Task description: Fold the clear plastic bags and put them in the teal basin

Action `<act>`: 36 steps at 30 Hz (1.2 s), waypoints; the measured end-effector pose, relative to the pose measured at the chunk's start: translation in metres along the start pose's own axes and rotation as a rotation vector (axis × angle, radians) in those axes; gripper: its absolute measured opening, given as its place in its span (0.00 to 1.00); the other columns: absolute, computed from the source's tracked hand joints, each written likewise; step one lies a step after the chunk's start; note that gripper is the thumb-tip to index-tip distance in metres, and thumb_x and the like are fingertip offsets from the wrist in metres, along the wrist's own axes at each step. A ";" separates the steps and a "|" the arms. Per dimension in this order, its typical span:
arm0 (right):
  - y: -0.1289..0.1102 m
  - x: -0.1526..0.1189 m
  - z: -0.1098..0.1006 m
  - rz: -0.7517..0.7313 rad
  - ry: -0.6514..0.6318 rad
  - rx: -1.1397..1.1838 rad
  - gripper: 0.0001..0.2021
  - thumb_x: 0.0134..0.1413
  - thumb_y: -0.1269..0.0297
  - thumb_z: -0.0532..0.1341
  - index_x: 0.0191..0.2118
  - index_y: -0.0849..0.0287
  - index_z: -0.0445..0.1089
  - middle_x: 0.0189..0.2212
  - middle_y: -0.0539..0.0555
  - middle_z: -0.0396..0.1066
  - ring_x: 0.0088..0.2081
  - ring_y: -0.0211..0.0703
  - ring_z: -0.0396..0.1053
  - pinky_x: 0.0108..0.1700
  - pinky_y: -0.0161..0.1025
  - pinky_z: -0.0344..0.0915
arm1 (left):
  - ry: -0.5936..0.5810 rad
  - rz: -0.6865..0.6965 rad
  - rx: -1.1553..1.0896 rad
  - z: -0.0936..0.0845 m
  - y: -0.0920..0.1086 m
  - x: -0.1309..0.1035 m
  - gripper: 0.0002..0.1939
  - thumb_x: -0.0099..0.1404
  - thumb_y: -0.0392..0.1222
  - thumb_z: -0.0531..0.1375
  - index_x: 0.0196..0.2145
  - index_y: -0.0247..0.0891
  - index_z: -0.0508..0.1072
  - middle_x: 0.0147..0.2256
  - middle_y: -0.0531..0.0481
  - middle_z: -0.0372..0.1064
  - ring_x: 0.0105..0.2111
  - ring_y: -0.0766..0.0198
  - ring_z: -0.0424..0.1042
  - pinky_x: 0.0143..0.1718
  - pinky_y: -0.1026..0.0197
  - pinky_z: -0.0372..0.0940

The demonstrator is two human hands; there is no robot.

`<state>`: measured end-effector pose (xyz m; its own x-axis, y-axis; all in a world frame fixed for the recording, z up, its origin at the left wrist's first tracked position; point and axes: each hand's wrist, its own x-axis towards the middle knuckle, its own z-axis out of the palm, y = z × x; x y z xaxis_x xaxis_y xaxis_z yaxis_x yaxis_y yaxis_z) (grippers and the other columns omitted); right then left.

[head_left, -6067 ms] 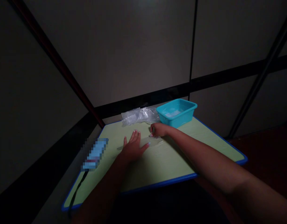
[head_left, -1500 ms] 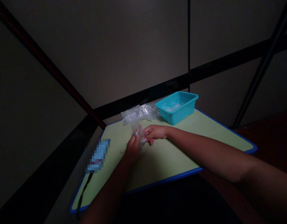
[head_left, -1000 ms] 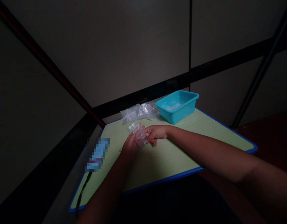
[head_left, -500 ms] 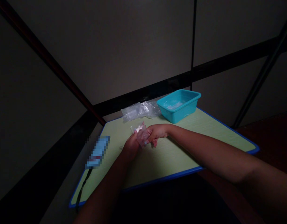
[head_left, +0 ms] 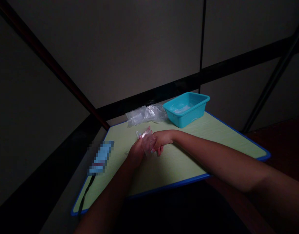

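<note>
Head view | my left hand [head_left: 136, 152] and right hand [head_left: 163, 138], fingers pinching clear plastic [head_left: 147, 142], held between them over counter [head_left: 185, 157] | likely light, limp, slippery, maybe tearable; I'd hold opposite edges

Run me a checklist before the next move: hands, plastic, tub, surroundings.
1. Left hand gripping the clear, thin, crinkled plastic piece: ok.
2. Right hand gripping the same piece: ok.
3. Whether the piece holds anything: cannot tell.
4. Turquoise rectangular plastic tub upright on the pale-green, blue-edged table: ok.
5. Crumpled clear plastic heap apart from both hands: ok, beyond them, left of the tub.
6. Identity of the pixelated flat blue rectangle: cannot tell.
</note>
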<state>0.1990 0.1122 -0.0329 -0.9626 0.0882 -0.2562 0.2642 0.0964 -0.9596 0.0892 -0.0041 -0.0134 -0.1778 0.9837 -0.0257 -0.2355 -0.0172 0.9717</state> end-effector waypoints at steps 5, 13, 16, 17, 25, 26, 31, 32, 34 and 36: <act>0.000 0.000 0.001 0.003 0.014 -0.003 0.17 0.33 0.63 0.73 0.33 0.64 0.73 0.26 0.49 0.75 0.23 0.36 0.73 0.28 0.31 0.65 | -0.029 -0.067 -0.063 0.003 0.006 -0.004 0.22 0.70 0.46 0.47 0.59 0.41 0.63 0.49 0.46 0.73 0.47 0.53 0.73 0.46 0.52 0.68; 0.001 0.001 0.002 -0.018 -0.002 0.041 0.18 0.32 0.64 0.73 0.34 0.63 0.72 0.28 0.49 0.75 0.24 0.37 0.74 0.28 0.31 0.65 | -0.078 0.010 -0.171 -0.015 0.003 0.000 0.27 0.69 0.51 0.48 0.63 0.45 0.55 0.54 0.43 0.68 0.51 0.53 0.70 0.49 0.50 0.66; 0.002 0.001 0.002 -0.012 0.013 0.058 0.19 0.32 0.64 0.73 0.34 0.63 0.72 0.30 0.50 0.75 0.25 0.37 0.74 0.27 0.30 0.65 | -0.088 -0.052 -0.194 -0.019 0.002 0.004 0.28 0.69 0.54 0.47 0.61 0.38 0.59 0.52 0.40 0.70 0.50 0.51 0.71 0.48 0.49 0.66; 0.002 0.002 0.002 -0.012 0.019 0.058 0.19 0.33 0.63 0.73 0.34 0.63 0.71 0.30 0.50 0.75 0.25 0.37 0.74 0.27 0.30 0.65 | -0.089 -0.073 -0.191 -0.019 0.001 0.005 0.28 0.68 0.55 0.47 0.59 0.36 0.61 0.52 0.39 0.70 0.49 0.51 0.71 0.47 0.49 0.67; 0.003 0.003 0.003 -0.012 0.018 0.054 0.19 0.34 0.62 0.73 0.34 0.63 0.71 0.33 0.52 0.76 0.25 0.37 0.74 0.27 0.30 0.64 | -0.015 0.013 -0.182 -0.020 -0.005 0.007 0.23 0.65 0.42 0.53 0.56 0.32 0.64 0.49 0.39 0.72 0.46 0.52 0.74 0.44 0.51 0.69; 0.003 0.003 0.002 -0.011 0.018 0.055 0.19 0.33 0.62 0.73 0.35 0.63 0.71 0.33 0.52 0.76 0.25 0.37 0.74 0.27 0.30 0.64 | -0.001 0.004 -0.194 -0.020 -0.003 0.007 0.23 0.66 0.41 0.52 0.57 0.32 0.63 0.49 0.38 0.72 0.46 0.52 0.74 0.44 0.51 0.69; 0.003 0.001 0.002 -0.017 0.010 0.064 0.22 0.32 0.61 0.74 0.36 0.63 0.70 0.35 0.53 0.76 0.26 0.38 0.75 0.28 0.30 0.65 | 0.047 -0.048 -0.188 -0.021 0.007 0.007 0.22 0.67 0.46 0.49 0.53 0.30 0.68 0.44 0.38 0.75 0.45 0.51 0.74 0.45 0.50 0.68; 0.003 0.001 0.002 -0.017 0.005 0.065 0.22 0.32 0.61 0.74 0.36 0.63 0.70 0.35 0.53 0.76 0.27 0.38 0.75 0.28 0.30 0.65 | 0.049 -0.045 -0.179 -0.022 0.007 0.008 0.22 0.66 0.48 0.50 0.50 0.29 0.70 0.43 0.38 0.75 0.44 0.51 0.74 0.44 0.51 0.68; 0.002 0.001 0.002 -0.015 0.003 0.073 0.21 0.32 0.62 0.73 0.35 0.63 0.70 0.35 0.53 0.75 0.26 0.38 0.75 0.28 0.30 0.65 | 0.061 -0.004 -0.150 -0.026 0.006 0.011 0.21 0.64 0.50 0.53 0.44 0.29 0.73 0.38 0.39 0.76 0.40 0.52 0.76 0.41 0.54 0.69; 0.002 0.001 0.003 -0.014 0.019 0.086 0.19 0.32 0.64 0.73 0.35 0.63 0.70 0.34 0.52 0.75 0.26 0.38 0.74 0.27 0.30 0.65 | 0.108 0.069 -0.093 -0.032 0.002 0.014 0.17 0.61 0.49 0.59 0.36 0.30 0.74 0.31 0.43 0.76 0.32 0.57 0.76 0.34 0.59 0.68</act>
<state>0.1985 0.1095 -0.0354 -0.9646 0.1062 -0.2413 0.2439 0.0120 -0.9697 0.0555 0.0036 -0.0195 -0.2975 0.9547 0.0106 -0.3053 -0.1057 0.9464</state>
